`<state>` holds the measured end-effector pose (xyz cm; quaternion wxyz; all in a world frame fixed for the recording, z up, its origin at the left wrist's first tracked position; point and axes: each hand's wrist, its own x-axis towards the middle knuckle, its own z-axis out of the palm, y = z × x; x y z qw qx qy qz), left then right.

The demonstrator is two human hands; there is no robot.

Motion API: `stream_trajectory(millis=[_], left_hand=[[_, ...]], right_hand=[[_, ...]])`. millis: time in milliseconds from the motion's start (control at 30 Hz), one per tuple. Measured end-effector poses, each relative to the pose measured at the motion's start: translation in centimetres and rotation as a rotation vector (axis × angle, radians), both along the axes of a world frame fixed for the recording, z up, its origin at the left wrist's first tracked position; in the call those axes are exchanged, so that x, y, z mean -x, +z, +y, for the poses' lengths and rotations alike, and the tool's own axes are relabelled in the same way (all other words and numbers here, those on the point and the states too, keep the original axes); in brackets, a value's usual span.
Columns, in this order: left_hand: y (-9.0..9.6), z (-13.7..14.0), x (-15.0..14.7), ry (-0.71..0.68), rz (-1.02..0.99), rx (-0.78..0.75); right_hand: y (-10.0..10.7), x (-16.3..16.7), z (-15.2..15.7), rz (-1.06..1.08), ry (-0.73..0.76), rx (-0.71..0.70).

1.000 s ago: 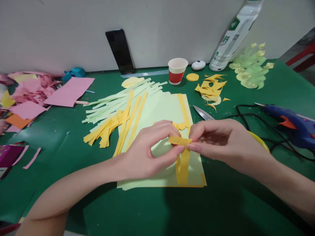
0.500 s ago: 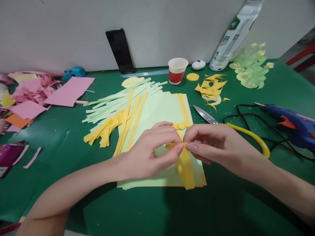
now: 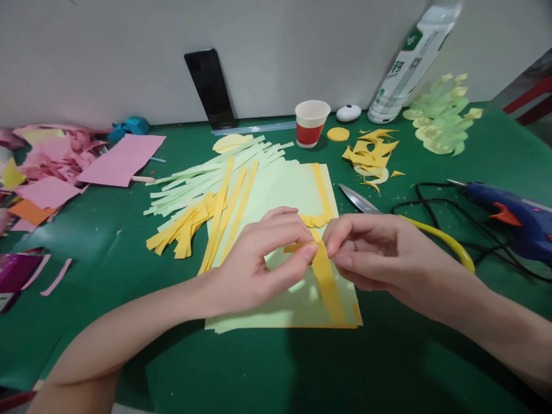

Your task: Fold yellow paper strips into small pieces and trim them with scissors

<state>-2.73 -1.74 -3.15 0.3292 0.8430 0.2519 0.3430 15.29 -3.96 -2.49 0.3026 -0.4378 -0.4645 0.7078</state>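
Between my two hands is a yellow paper strip, folded at its upper end, its long tail hanging down toward me. My left hand pinches the folded end between thumb and fingers, a short piece sticking out leftward. My right hand is closed at the fold's right side, fingertips against the strip; its exact grip is partly hidden. Both hands are above a stack of pale green paper sheets. Small folded yellow paper pieces lie just beyond my fingers.
Yellow strips and pale green strips lie left of the stack. Scissors and a blue glue gun with its cord are at right. Behind stand a paper cup, a phone and a bottle. Pink paper lies left.
The strip's loop has flattened into one hanging tail. My fingers have shifted slightly up and left, and the right thumb has moved off the top of the fold.
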Motion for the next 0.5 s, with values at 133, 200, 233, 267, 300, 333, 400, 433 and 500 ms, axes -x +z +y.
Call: stream_trajectory(millis=[133,200,233,267,300,333,400,433,500], left_hand=[[-0.11,-0.11,-0.03,0.022,0.044,-0.026],[-0.14,-0.17,-0.07,0.025,0.069,-0.050],[-0.15,-0.18,-0.10,0.024,0.075,-0.062],[-0.16,-0.19,-0.13,0.024,0.079,-0.073],[-0.17,-0.19,-0.17,0.024,0.084,-0.080],[-0.20,-0.18,-0.21,0.025,0.091,-0.084],[-0.25,-0.15,-0.30,0.029,0.109,-0.093],[-0.28,-0.14,-0.34,0.030,0.117,-0.096],[-0.33,-0.11,-0.37,0.024,0.120,-0.095]], right_hand=[[0.06,0.01,-0.09,-0.015,-0.007,-0.012],[0.05,0.10,-0.13,-0.026,-0.026,-0.028],[0.03,0.15,-0.15,-0.034,-0.031,-0.030],[0.00,0.19,-0.15,-0.041,-0.038,-0.031],[-0.03,0.23,-0.16,-0.049,-0.043,-0.029],[-0.05,0.26,-0.18,-0.056,-0.051,-0.028],[-0.10,0.29,-0.22,-0.061,-0.068,-0.024],[-0.12,0.30,-0.25,-0.054,-0.077,-0.023],[-0.15,0.34,-0.28,-0.036,-0.093,-0.016]])
